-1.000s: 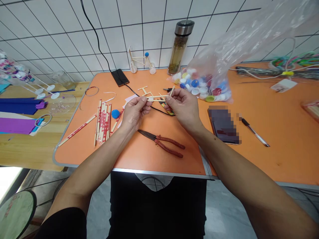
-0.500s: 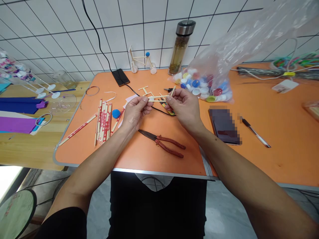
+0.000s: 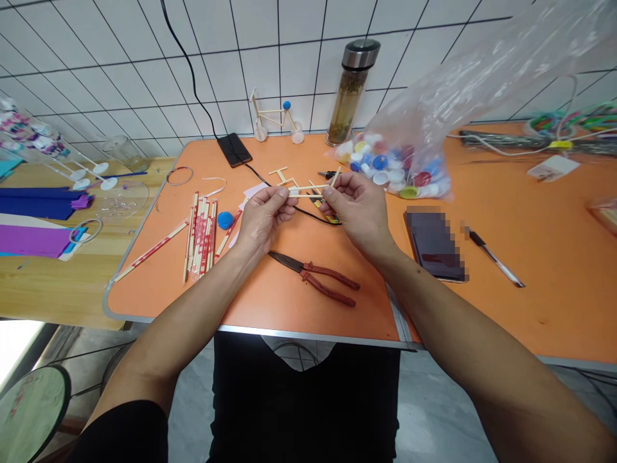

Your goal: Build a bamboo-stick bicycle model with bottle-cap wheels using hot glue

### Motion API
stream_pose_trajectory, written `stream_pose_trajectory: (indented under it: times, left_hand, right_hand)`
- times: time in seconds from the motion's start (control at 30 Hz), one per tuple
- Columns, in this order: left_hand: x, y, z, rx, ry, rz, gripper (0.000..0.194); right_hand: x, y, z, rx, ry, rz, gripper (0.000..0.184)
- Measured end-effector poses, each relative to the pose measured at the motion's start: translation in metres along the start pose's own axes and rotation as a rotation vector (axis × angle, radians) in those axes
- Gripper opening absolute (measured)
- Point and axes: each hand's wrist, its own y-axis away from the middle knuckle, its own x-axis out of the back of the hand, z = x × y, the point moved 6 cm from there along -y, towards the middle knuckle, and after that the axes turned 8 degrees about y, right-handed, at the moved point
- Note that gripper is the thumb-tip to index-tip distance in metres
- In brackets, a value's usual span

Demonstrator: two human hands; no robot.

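Observation:
My left hand and my right hand are both pinched on a small frame of thin wooden sticks, held just above the orange table. The left fingers grip its left end, the right fingers its right end, where a short stick pokes up. Below the hands lie red-handled pliers. A black cable runs under the frame.
Wrapped chopsticks and a blue cap lie to the left. A phone and pen lie right. A bag of bottle caps, a bottle and a stick bicycle model stand at the back.
Both hands with the stick frame have barely shifted; the fingers have adjusted slightly on the sticks.

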Motion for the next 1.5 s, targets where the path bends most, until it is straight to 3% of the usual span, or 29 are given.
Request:
stream_pose_trajectory:
  times: [0.43,0.7,1.27,1.5]
  left_hand:
    - [0.004,-0.002,-0.002,-0.004,-0.002,-0.004,0.020]
    - [0.002,-0.003,0.000,-0.035,0.044,-0.029,0.016]
    - [0.005,-0.004,0.002,-0.037,-0.005,0.024,0.018]
    - [0.007,-0.006,0.003,-0.087,-0.047,-0.011,0.022]
  right_hand:
    - [0.001,0.000,0.000,0.001,-0.001,0.009,0.053]
    - [0.000,0.000,0.000,0.012,-0.040,0.019,0.063]
    - [0.002,-0.004,0.008,0.003,-0.053,0.013,0.065]
    - [-0.002,-0.003,0.009,-0.014,-0.034,-0.045,0.068]
